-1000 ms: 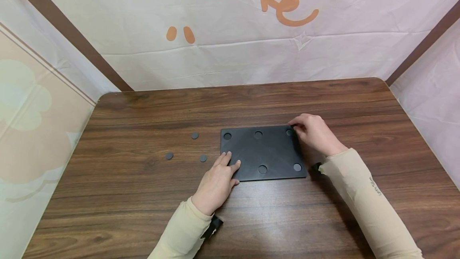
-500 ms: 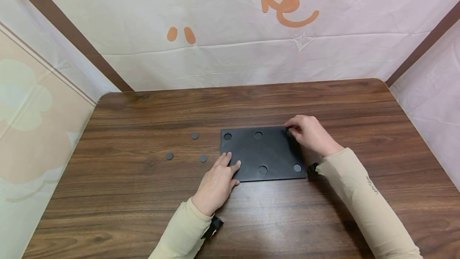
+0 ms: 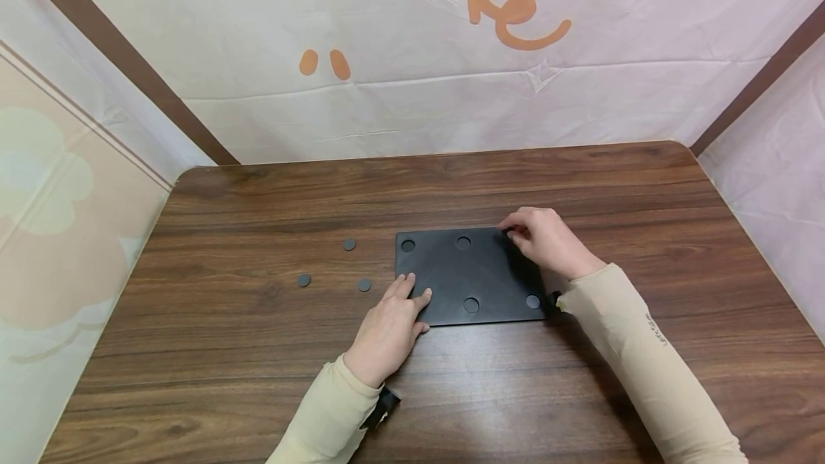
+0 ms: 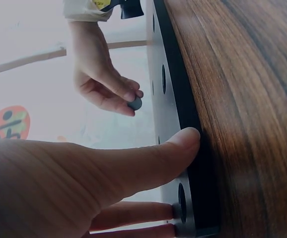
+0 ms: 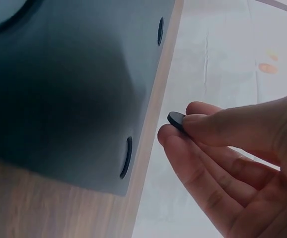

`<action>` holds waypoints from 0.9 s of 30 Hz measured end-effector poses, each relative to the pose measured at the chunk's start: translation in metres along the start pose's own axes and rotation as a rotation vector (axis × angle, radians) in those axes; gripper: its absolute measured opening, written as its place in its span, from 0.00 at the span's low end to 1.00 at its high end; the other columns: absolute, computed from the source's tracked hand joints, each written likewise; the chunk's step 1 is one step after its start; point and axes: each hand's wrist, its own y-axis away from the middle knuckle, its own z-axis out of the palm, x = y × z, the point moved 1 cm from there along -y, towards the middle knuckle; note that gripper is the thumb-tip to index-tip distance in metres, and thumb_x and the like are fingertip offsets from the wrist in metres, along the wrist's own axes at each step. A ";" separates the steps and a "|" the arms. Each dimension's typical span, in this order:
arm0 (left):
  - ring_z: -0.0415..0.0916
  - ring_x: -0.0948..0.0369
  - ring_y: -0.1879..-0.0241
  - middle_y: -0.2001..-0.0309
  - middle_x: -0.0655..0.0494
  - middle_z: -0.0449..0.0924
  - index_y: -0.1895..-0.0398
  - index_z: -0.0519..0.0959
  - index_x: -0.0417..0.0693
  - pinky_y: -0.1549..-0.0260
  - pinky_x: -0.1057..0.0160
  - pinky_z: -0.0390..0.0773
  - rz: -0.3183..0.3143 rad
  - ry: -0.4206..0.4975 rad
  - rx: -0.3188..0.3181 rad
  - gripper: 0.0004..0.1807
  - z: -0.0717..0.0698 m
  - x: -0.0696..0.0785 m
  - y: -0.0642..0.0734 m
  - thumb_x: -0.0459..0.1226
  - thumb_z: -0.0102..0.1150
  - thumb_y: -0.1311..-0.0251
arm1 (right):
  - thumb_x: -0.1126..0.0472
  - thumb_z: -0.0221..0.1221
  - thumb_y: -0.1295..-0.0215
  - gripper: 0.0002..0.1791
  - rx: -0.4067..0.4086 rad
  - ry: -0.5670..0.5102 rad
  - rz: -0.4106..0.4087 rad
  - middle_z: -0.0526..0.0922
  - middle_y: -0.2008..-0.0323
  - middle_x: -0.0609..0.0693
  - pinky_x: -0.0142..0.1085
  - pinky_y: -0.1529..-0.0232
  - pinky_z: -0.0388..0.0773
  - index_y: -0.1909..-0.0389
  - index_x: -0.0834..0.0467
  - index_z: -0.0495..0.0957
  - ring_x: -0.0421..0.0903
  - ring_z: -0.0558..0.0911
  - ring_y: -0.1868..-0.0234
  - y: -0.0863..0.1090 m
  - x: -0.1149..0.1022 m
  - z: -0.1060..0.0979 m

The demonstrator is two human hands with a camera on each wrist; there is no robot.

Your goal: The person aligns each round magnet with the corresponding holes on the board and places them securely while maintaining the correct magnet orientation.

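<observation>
A flat black plate (image 3: 445, 274) with several round recesses lies on the table. My left hand (image 3: 387, 331) rests on its near left corner, fingers straight over the top and thumb (image 4: 185, 138) against the front edge. Between the thumb and fingers of my right hand (image 3: 546, 238) is a small dark disc (image 5: 175, 120), pinched above the plate's far right part. The wrist views show this disc raised off the plate surface. A grey disc (image 3: 533, 301) fills the near right recess. The far right recess is hidden behind my right hand in the head view.
Three loose grey discs lie on the table left of the plate: one farther back (image 3: 349, 244), one at the far left (image 3: 304, 280), and one disc (image 3: 364, 285) close to my left fingertips. A white printed curtain (image 3: 412, 113) hangs behind the table (image 3: 225, 335).
My right hand, with the disc in it, has moved left from the plate's far right corner, a little way along the far edge. The left hand has stayed in place.
</observation>
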 end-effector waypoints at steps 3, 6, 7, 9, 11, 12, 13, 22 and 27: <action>0.64 0.43 0.34 0.36 0.35 0.68 0.43 0.79 0.40 0.48 0.49 0.77 0.000 0.001 -0.002 0.24 0.000 0.000 0.000 0.37 0.66 0.44 | 0.73 0.55 0.38 0.12 -0.010 -0.006 0.000 0.84 0.63 0.57 0.41 0.66 0.77 0.57 0.64 0.83 0.47 0.79 0.68 -0.002 -0.002 0.001; 0.64 0.43 0.34 0.36 0.35 0.68 0.43 0.79 0.40 0.47 0.49 0.77 0.001 -0.001 -0.004 0.24 0.001 0.000 0.000 0.37 0.66 0.44 | 0.73 0.55 0.38 0.12 -0.015 -0.008 -0.001 0.84 0.64 0.57 0.41 0.66 0.76 0.57 0.64 0.84 0.46 0.78 0.69 -0.003 -0.004 0.002; 0.64 0.43 0.34 0.36 0.35 0.68 0.43 0.79 0.40 0.47 0.50 0.76 0.001 -0.001 -0.005 0.24 0.001 0.000 0.000 0.37 0.66 0.45 | 0.73 0.55 0.38 0.12 -0.016 -0.008 0.000 0.84 0.64 0.56 0.40 0.66 0.76 0.57 0.64 0.84 0.46 0.78 0.69 -0.003 -0.005 0.003; 0.64 0.43 0.34 0.36 0.35 0.68 0.43 0.79 0.40 0.46 0.50 0.76 0.003 -0.003 -0.004 0.24 0.001 0.000 0.000 0.37 0.66 0.45 | 0.73 0.55 0.38 0.12 -0.016 -0.007 -0.002 0.84 0.65 0.56 0.40 0.66 0.76 0.57 0.64 0.84 0.46 0.78 0.70 -0.004 -0.006 0.004; 0.64 0.43 0.34 0.36 0.35 0.68 0.43 0.79 0.40 0.46 0.49 0.76 0.004 -0.002 -0.003 0.24 0.000 0.000 0.000 0.37 0.66 0.45 | 0.73 0.56 0.38 0.12 -0.012 -0.005 -0.010 0.84 0.65 0.56 0.41 0.65 0.77 0.58 0.64 0.84 0.46 0.79 0.69 -0.005 -0.007 0.004; 0.64 0.43 0.34 0.36 0.35 0.68 0.43 0.79 0.40 0.46 0.49 0.76 0.004 -0.001 -0.003 0.24 0.000 0.000 0.000 0.37 0.66 0.45 | 0.73 0.56 0.38 0.12 -0.010 -0.003 -0.014 0.84 0.65 0.56 0.41 0.65 0.78 0.58 0.63 0.84 0.46 0.79 0.69 -0.006 -0.008 0.005; 0.64 0.43 0.34 0.36 0.35 0.68 0.43 0.79 0.40 0.46 0.49 0.76 0.004 -0.001 -0.004 0.24 0.000 0.000 0.000 0.37 0.66 0.45 | 0.73 0.56 0.39 0.12 -0.009 -0.002 -0.017 0.84 0.65 0.55 0.41 0.65 0.78 0.58 0.63 0.84 0.46 0.80 0.69 -0.006 -0.008 0.005; 0.64 0.44 0.34 0.36 0.35 0.69 0.43 0.79 0.41 0.47 0.50 0.77 -0.001 -0.010 -0.006 0.24 0.000 0.000 0.000 0.37 0.67 0.45 | 0.73 0.56 0.38 0.12 -0.009 -0.018 -0.034 0.84 0.64 0.55 0.41 0.65 0.78 0.57 0.62 0.84 0.46 0.80 0.68 -0.011 -0.012 0.010; 0.64 0.44 0.34 0.36 0.35 0.68 0.43 0.79 0.41 0.48 0.51 0.77 -0.003 -0.013 -0.007 0.24 0.000 0.000 0.000 0.38 0.67 0.45 | 0.72 0.57 0.38 0.12 -0.009 -0.026 -0.046 0.84 0.64 0.55 0.42 0.64 0.79 0.57 0.62 0.84 0.47 0.81 0.67 -0.014 -0.015 0.012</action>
